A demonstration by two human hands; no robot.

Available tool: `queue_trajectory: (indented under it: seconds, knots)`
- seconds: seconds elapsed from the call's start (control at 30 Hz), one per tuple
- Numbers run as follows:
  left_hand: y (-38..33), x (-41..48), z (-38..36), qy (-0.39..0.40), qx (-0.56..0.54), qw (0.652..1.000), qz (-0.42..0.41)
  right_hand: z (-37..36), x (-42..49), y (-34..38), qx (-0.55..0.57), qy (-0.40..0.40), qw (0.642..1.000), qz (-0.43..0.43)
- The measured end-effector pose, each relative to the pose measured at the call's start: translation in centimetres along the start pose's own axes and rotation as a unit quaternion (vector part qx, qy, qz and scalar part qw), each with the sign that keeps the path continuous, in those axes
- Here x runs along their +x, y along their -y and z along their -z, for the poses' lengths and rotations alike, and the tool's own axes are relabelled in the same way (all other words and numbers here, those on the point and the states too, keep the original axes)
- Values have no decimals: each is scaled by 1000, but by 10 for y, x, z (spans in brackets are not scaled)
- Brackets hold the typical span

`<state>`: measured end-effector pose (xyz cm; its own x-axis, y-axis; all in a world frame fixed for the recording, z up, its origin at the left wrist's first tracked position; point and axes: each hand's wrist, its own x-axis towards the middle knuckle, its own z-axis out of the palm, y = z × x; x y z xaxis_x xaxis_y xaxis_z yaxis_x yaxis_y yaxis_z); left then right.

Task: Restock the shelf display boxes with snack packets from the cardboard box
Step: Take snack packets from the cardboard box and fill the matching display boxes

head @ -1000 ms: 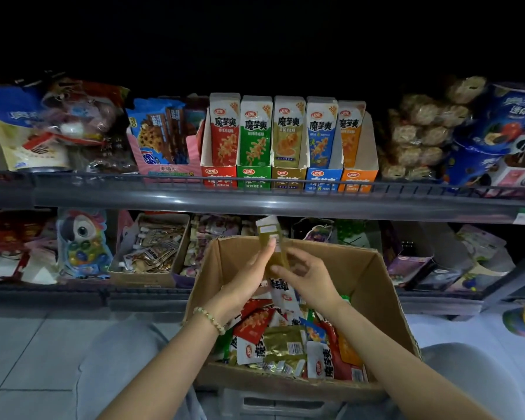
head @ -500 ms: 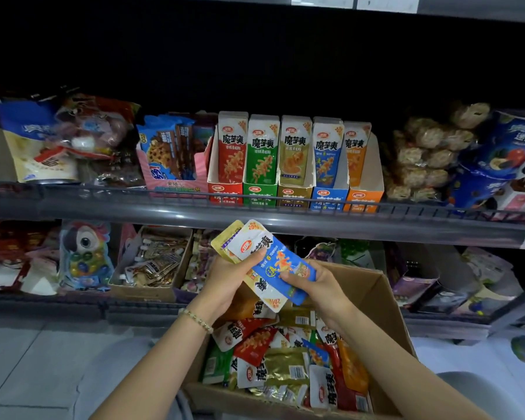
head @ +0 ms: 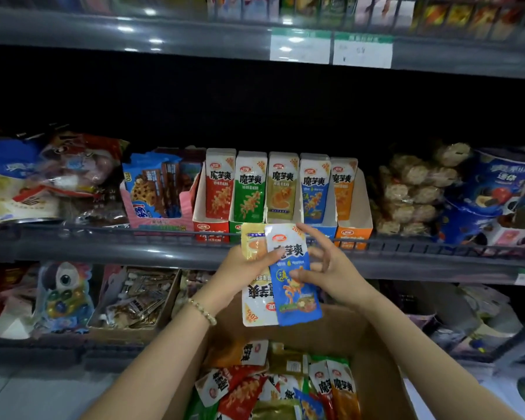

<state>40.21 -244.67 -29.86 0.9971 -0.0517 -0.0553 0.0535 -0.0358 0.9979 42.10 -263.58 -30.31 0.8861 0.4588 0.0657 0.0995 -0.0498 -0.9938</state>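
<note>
Snack packets (head: 297, 301), blue + yellow: L hand (head: 243, 268) grip pinching them below near-full display boxes (head: 353, 234), R hand (head: 334, 268) grip spreading, thumb touching blue; cardboard box (head: 376, 359) holding many more.

We are holding both forearms up, our left hand (head: 243, 268) gripping packets (head: 297, 301) under its thumb, our right hand (head: 331, 268) spreading loose fingers, its thumb touching them.
</note>
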Motion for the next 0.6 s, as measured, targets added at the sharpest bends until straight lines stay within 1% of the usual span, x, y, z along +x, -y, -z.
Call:
queue_trajectory:
  seconds: [0.1, 0.17, 0.23, 0.33, 0.4, 0.5, 0.53, 0.6]
  knots:
    - [-5, 7, -11, 41, -16, 999, 12, 13, 11, 7, 45, -109, 992, 45]
    - [-3, 10, -18, 77, -3, 997, 2, 20, 19, 11, 70, -140, 986, 63]
    - [-4, 15, -21, 89, -3, 996, -22, 27, 26, 18, 89, -126, 988, 28]
    - [-11, 23, -14, 88, -9, 993, -74, 39, 34, 25, 120, -67, 990, -44]
    - [-21, 27, -8, 92, 12, 989, -113, 47, 38, 28, 144, -47, 986, -63]
    - [-36, 33, -5, 89, 39, 985, -140, 53, 45, 33, 181, -35, 981, -61]
    - [-39, 37, -5, 80, 38, 986, -140, 55, 49, 33, 182, -45, 981, -48]
    - [-44, 43, -7, 67, 38, 989, -129, 59, 55, 35, 180, -93, 979, -14]
